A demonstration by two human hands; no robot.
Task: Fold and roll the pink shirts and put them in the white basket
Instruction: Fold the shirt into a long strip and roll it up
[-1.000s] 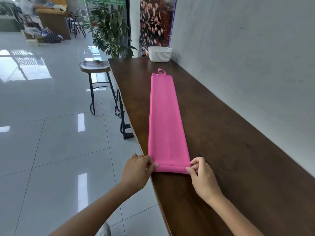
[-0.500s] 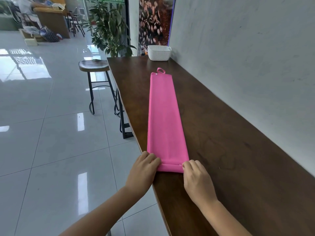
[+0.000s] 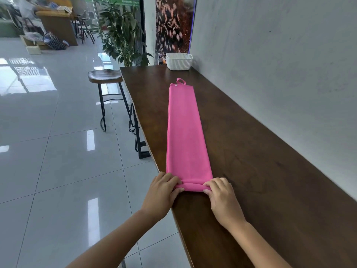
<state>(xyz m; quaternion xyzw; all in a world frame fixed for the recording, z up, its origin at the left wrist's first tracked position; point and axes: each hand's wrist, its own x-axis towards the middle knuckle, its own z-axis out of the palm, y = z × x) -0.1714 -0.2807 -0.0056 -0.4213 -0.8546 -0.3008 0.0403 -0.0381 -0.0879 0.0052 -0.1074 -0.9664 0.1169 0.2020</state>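
Observation:
A pink shirt [image 3: 184, 132], folded into one long narrow strip, lies lengthwise on the dark wooden counter [image 3: 251, 151]. Its near end is turned over into a small roll. My left hand [image 3: 164, 192] pinches the roll's left end, thumb under and fingers curled over it. My right hand [image 3: 220, 196] grips the right end the same way. A small loop sticks out at the strip's far end. The white basket [image 3: 179, 61] stands at the far end of the counter against the wall.
The counter's left edge drops to a glossy tiled floor. A wooden stool [image 3: 105, 76] stands beside the counter's far left corner, with a potted plant [image 3: 121, 31] behind it. A grey wall [image 3: 280, 64] runs along the counter's right side.
The near end of the strip has been turned over into a thicker roll, and both hands have shifted slightly forward along the strip with it.

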